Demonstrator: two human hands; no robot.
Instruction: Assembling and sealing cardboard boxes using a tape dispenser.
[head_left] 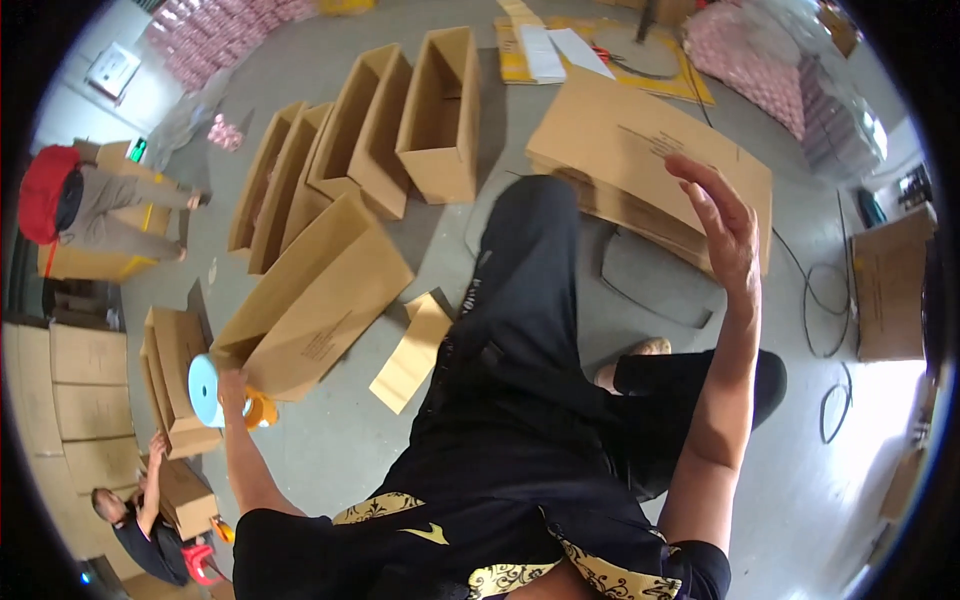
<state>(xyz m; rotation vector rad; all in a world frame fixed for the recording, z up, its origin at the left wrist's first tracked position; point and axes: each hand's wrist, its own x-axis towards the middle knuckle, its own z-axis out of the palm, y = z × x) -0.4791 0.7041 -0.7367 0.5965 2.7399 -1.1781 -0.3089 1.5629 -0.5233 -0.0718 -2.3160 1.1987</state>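
- The box, long and open-topped, is taken as the landmark; it is laid at a slant on the grey floor.
- At the box's near left end, the tape gun is held by the left hand, whose fingers are clenched on it; a pale blue roll is carried on its left side. Whether the box is touched by the tape gun cannot be told.
- Well to the right of the box, the right hand is raised, its fingers released and loosely curled. It is seen against the flat cartons; whether they are touched cannot be told.
- Just right of the box, a cardboard scrap is laid on the floor, beside the person's dark-trousered leg.
- Beyond the box, open boxes are stood in a row.
- Left of the box, other cartons are placed; farther left, a co-worker in red and another in a dark shirt are seen.
- Far beyond the box, to the right, red-handled scissors are set on a yellow sheet.
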